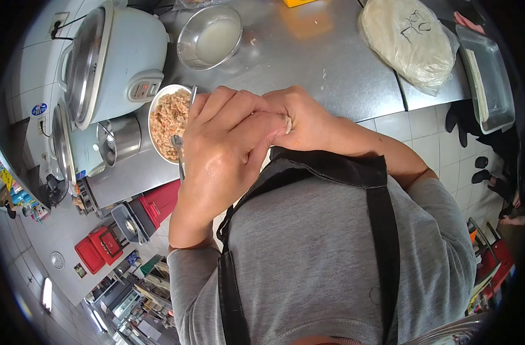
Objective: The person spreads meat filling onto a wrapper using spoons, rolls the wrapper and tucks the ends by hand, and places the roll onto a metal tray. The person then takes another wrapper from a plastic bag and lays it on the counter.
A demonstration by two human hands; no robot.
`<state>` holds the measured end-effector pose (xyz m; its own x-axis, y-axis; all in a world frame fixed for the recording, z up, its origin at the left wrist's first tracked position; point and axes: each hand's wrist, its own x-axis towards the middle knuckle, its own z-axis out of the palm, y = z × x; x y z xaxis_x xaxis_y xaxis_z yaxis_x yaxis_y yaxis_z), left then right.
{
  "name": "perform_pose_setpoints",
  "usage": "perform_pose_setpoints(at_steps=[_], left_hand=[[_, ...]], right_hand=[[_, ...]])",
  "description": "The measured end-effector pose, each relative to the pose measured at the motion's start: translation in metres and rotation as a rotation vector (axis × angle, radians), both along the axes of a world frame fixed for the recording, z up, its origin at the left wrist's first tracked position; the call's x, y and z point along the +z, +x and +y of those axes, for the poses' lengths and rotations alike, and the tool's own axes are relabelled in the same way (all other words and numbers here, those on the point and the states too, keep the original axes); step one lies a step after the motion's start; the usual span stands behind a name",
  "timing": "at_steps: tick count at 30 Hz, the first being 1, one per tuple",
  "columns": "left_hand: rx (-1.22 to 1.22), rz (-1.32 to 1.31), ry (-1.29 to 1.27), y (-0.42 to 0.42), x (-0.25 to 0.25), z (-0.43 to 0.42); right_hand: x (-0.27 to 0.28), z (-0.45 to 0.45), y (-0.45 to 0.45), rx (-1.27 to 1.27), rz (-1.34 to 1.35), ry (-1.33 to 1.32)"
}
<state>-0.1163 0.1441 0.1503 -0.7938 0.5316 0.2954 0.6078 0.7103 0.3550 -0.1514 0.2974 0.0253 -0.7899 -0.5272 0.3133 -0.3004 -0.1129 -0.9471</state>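
Clearly, your left hand (219,135) and right hand (302,112) press together, any contents hidden, with the white bowl (171,88) of minced mixture (167,118) at left on the counter (308,63).

Your shirt (314,247) is mottled grey; your apron (383,247) is plain black. The bowl (153,141) closest to you is white, its filling (170,118) a pinkish tan with orange-red flecks, and the spoon (176,140) in it is silver. Your worktop (285,57) is silver-grey, with an orange-gold reflection below a yellow object (298,2). You have a silver metal bowl (187,50) of cloudy whitish liquid (218,45), and a cream bundle (406,43) in clear plastic with black lettering. The cooker (130,54) to your left is pale blue-white. Past your elbow, pale floor tiles (417,123) show darker grid lines; the stacked crates (104,247) are red.
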Motion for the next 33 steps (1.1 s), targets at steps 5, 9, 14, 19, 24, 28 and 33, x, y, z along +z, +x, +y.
perform_pose_setpoints(at_steps=[5,9,14,19,24,28,33], left_hand=[[0.012,-0.022,0.012,-0.001,-0.003,0.002],[0.035,-0.135,0.068,-0.003,0.003,-0.003],[-0.018,-0.081,0.141,0.002,0.002,-0.017],[-0.05,0.078,-0.019,0.005,-0.005,-0.017],[-0.04,-0.091,0.119,0.004,-0.007,-0.018],[-0.018,-0.52,0.79,-0.009,-0.044,-0.043],[-0.066,-0.685,0.732,-0.01,-0.106,-0.018]], right_hand=[[-0.011,-0.006,0.003,-0.051,0.109,0.038],[-0.005,-0.005,0.004,-0.038,0.068,0.006],[0.025,0.009,0.0,0.037,-0.124,-0.023],[0.019,0.008,-0.001,0.064,-0.092,-0.027],[0.005,0.002,0.0,0.002,-0.028,-0.092],[0.027,0.016,-0.004,0.125,-0.225,0.084],[0.032,0.022,-0.009,0.05,-0.107,-0.261]])
